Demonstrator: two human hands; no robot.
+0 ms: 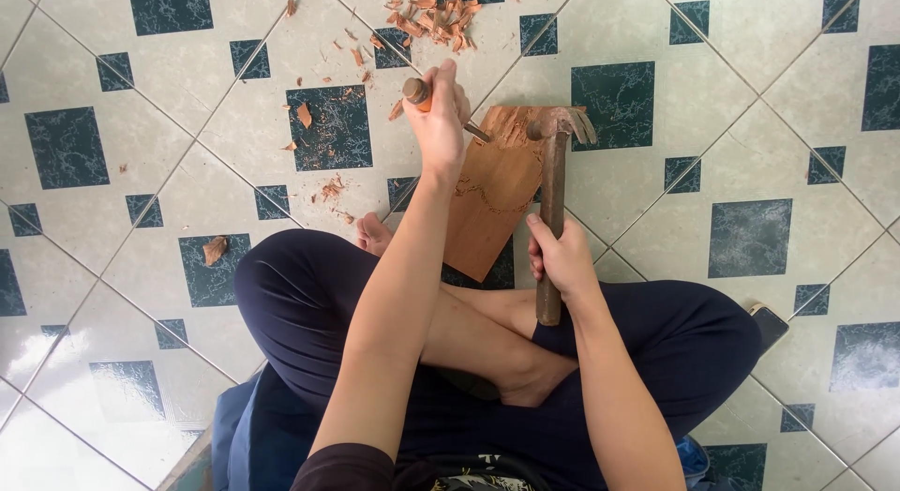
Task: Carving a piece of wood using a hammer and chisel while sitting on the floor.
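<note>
The wood board is laid on the tiled floor, propped against the crossed legs, long axis pointing away from the body. A chisel is gripped tight in the left hand, tip slanted down onto the board's far end. Just right of that, a hammer is clutched by the right hand, head raised beside the chisel. Shavings are scattered beyond the board.

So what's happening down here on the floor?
A person sits cross-legged on a tiled floor, carving a reddish wooden board that lies in front of their legs. The left hand holds a wooden-handled chisel with its tip on the board. The right hand grips a claw hammer, its head near the chisel. Wood shavings lie scattered beyond the board.
</note>
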